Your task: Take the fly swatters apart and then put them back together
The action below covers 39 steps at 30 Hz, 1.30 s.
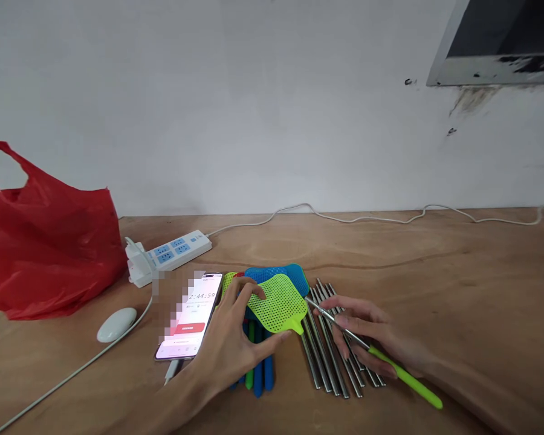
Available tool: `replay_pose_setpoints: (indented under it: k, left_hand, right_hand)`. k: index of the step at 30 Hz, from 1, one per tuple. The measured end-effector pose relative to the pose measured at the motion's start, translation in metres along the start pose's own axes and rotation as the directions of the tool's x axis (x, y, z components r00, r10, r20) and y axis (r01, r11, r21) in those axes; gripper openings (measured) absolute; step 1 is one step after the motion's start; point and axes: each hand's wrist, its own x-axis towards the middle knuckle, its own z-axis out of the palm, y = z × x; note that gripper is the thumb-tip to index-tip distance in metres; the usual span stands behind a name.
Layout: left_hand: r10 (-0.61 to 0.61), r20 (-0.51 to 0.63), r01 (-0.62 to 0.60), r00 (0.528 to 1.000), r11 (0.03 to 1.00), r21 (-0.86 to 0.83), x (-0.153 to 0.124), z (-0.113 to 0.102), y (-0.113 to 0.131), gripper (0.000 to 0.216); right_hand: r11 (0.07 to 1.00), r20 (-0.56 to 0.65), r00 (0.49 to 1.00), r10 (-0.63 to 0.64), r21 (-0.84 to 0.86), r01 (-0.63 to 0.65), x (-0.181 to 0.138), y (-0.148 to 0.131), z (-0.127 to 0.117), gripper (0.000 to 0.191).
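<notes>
My left hand (pixel 230 338) grips a lime-green perforated fly swatter head (pixel 278 302) by its edges, thumb near the short neck. My right hand (pixel 367 331) holds a thin metal rod with a lime-green handle (pixel 405 377), slanting down to the right. The rod's tip is close to the swatter head, apart from its neck. Below my right hand, several loose metal rods (pixel 329 356) lie side by side. Under the held head are blue swatter heads (pixel 298 278), a partly hidden red piece, and several blue and green handles (pixel 258 374).
A lit phone (pixel 193 326) with a charging cable lies left of my left hand. Further left are a white mouse (pixel 116 325), a white power strip (pixel 176 252) and a red plastic bag (pixel 49 241). A white cord (pixel 372 218) runs along the wall.
</notes>
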Motion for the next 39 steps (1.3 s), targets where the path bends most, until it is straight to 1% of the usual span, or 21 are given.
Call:
replay_pose_setpoints:
  k: [6,11,14,18,22,27,33,37,39]
  left_hand:
    - [-0.019,-0.049,0.018,0.999,1.000,-0.015,0.003,-0.002,0.000,0.040]
    - [-0.037,-0.056,0.036,0.998,0.999,-0.031,0.001,-0.001,0.000,0.041]
    - [-0.041,-0.070,0.037,0.997,0.998,-0.049,0.001,0.000,0.000,0.037]
    - [-0.046,-0.082,0.041,0.996,0.997,-0.072,0.002,0.000,-0.001,0.030]
    - [-0.042,-0.095,0.035,0.995,0.996,-0.082,0.002,0.001,-0.002,0.030]
    - [0.004,-0.113,-0.016,0.994,0.994,-0.109,0.000,0.003,-0.005,0.033]
    - [0.044,-0.162,-0.063,0.986,0.991,-0.114,-0.003,0.005,-0.007,0.037]
    - [0.052,-0.170,-0.068,0.984,0.994,-0.090,-0.003,0.004,-0.007,0.037]
    - [0.049,-0.169,-0.065,0.984,0.994,-0.086,-0.004,0.005,-0.007,0.036]
  right_hand:
    - [0.993,0.123,0.988,0.099,-0.069,-0.091,-0.002,0.004,-0.003,0.041]
    - [0.993,0.163,0.982,0.096,-0.086,-0.083,0.000,0.013,-0.006,0.046]
    - [0.991,0.194,0.976,0.101,-0.109,-0.081,0.001,0.014,-0.006,0.046]
    - [0.989,0.192,0.977,0.096,-0.126,-0.072,0.001,0.012,-0.005,0.046]
    - [0.988,0.168,0.981,0.101,-0.131,-0.080,0.001,0.011,-0.005,0.047]
    - [0.990,0.161,0.983,0.093,-0.121,-0.073,0.001,0.016,-0.005,0.048]
    - [0.992,0.071,0.995,0.071,-0.105,-0.063,0.001,0.022,-0.006,0.049]
    - [0.990,0.102,0.990,0.095,-0.114,-0.083,0.000,0.019,-0.006,0.050]
    - [0.992,0.117,0.989,0.088,-0.105,-0.076,0.001,0.018,-0.006,0.049]
